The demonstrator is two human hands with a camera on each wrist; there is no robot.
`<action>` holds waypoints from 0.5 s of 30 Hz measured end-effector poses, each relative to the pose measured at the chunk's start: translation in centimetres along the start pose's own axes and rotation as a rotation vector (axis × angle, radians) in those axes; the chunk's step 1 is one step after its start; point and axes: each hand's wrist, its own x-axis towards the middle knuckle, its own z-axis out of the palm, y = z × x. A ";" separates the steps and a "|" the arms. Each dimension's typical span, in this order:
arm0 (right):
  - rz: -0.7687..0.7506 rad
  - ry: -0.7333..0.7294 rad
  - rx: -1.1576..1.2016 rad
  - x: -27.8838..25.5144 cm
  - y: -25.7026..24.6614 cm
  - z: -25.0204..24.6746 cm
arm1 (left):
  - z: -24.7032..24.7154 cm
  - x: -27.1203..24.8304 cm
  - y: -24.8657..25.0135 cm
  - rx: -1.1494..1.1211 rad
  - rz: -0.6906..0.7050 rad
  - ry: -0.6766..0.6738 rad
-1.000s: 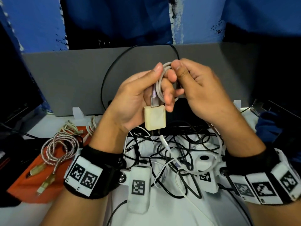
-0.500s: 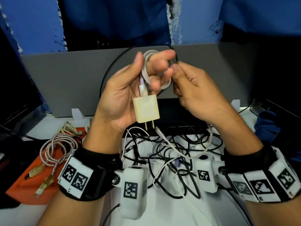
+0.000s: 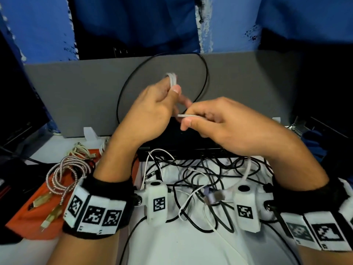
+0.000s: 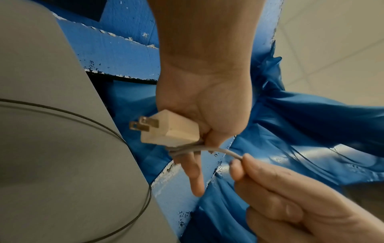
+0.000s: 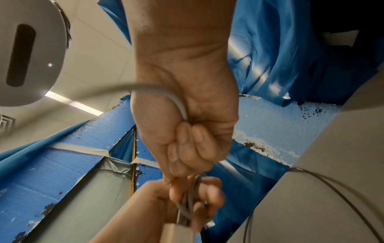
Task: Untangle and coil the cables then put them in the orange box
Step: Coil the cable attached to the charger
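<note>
My left hand (image 3: 152, 109) holds a cream plug adapter (image 4: 170, 131) and the white cable coil (image 3: 172, 81) wound beside it, raised above the table. The coil's loops (image 4: 182, 149) lie across its fingers. My right hand (image 3: 219, 123) pinches the loose run of the same white cable (image 3: 188, 116) just right of the left hand; the cable (image 5: 176, 102) passes through its curled fingers. The orange box (image 3: 28, 217) sits at the left with a braided silver cable (image 3: 65, 169) coiled in it. A tangle of black and white cables (image 3: 200, 173) lies on the table below both hands.
A grey board (image 3: 76, 92) stands behind the table, with a thin black cable loop (image 3: 205, 73) arching against it. A black device (image 3: 181, 144) lies at the back of the tangle. Dark objects sit at the far left and right edges.
The left hand has turned over, hiding the adapter from the head view, with the coil now sticking up. The right hand dropped lower and pulled the loose cable out to the right.
</note>
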 end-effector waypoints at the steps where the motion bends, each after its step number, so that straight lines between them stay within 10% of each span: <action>1: -0.033 0.047 0.028 -0.1 0.0 -0.4 | -0.2 -0.1 0.1 0.005 -0.015 -0.071; 8: -0.095 0.405 0.143 -0.1 1.7 -2.1 | -1.3 -1.6 1.4 -0.396 -0.014 -0.413; 15: -0.092 0.395 0.180 0.9 1.4 -0.1 | -0.7 -1.1 1.4 -0.871 0.039 -0.356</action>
